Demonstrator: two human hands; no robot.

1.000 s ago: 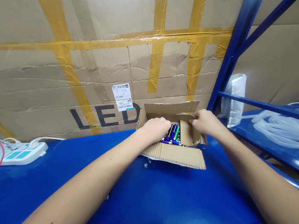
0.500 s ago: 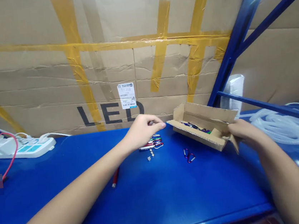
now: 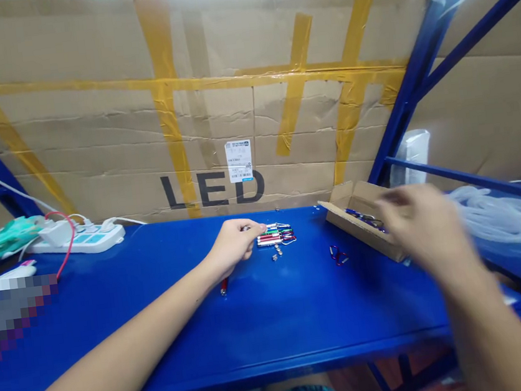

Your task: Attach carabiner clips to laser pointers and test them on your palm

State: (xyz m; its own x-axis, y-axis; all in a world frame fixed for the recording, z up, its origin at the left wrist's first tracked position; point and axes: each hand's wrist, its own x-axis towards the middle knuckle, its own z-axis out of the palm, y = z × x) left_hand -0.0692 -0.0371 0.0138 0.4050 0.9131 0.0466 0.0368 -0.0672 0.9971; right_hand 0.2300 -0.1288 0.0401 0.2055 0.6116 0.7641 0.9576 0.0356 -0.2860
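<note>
My left hand is pinched closed at the left end of a row of small metal tubes with clips, in silver, green and red. Whatever sits between its fingertips is too small to make out. Several tiny silver pieces lie in front of the row. Below my left hand a red metal tube rests on the table, partly covered by the wrist. Blurred by motion, my right hand is over the right end of an open cardboard box with coloured tubes inside. Two red carabiners lie left of the box.
A white power strip with plugs and cables stands at the left on the blue table. Coiled clear tubing lies at the right by blue shelf bars. A large taped carton forms the back wall.
My right hand has come off the box's right end flap and moved up and over the box. My left hand has moved left and down, toward the tubes' left end. The view has shifted.
</note>
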